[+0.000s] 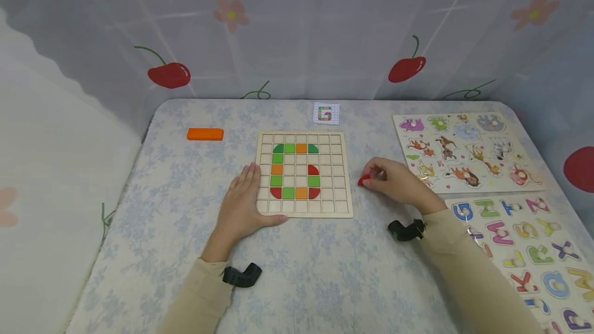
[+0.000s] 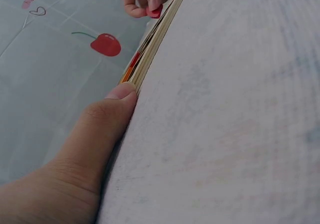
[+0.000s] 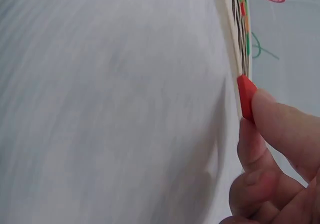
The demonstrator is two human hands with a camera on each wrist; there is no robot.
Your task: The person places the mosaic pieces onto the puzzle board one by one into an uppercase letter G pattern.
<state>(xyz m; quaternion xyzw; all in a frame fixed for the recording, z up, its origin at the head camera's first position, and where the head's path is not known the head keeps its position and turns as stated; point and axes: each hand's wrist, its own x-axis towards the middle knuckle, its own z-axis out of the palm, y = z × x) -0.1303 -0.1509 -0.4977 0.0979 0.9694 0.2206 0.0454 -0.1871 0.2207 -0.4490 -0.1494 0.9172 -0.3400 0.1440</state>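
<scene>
A square wooden grid board (image 1: 334, 205) lies mid-table, with green, orange and red pieces set in its cells in a G-like outline. My left hand (image 1: 241, 202) rests at its lower left corner, fingers straight along the left side and thumb at the front edge. In the left wrist view, the thumb (image 2: 95, 129) touches the board's edge. To the right of the board, my right hand (image 1: 392, 179) pinches a small red piece (image 1: 363, 180) between thumb and fingers. The right wrist view shows this red piece (image 3: 246, 97) close up; its full outline is partly hidden by the fingertips.
A small printed card (image 1: 326, 113) with a coloured G pattern lies behind the board. An orange bar-shaped block (image 1: 205, 134) sits to the left. On the right are an animal puzzle board (image 1: 436, 182) and, nearer, a letter puzzle board (image 1: 506, 264), partly under the right sleeve.
</scene>
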